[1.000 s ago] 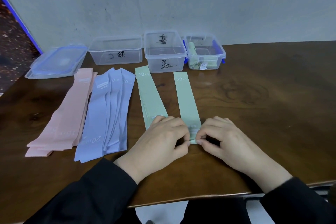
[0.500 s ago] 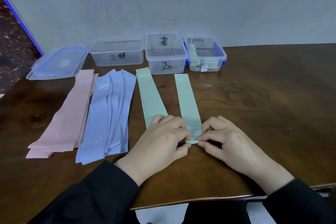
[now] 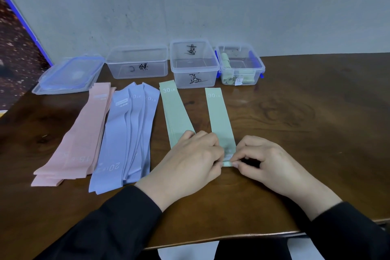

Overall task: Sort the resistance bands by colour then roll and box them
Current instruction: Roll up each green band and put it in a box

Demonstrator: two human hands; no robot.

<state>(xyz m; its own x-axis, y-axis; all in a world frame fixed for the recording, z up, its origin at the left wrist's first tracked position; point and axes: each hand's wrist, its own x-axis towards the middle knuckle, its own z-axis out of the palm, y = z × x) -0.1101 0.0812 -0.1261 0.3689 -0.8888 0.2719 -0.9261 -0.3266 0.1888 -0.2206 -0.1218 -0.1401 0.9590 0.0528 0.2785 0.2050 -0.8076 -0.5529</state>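
Both hands pinching: left hand point(image 3: 190, 160), right hand point(image 3: 268, 161), near end of single green band point(image 3: 220, 120) now curled into a small roll. Rolling underway. Beyond, green stack point(image 3: 175, 112); farthest, right box point(image 3: 240, 65) holding rolled greens.

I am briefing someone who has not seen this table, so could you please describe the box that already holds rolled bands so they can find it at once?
Along the wall edge of the wooden table stand three clear boxes in a row. Take the rightmost box, beside the taller middle box. It alone has blue clips and pale green rolls inside.
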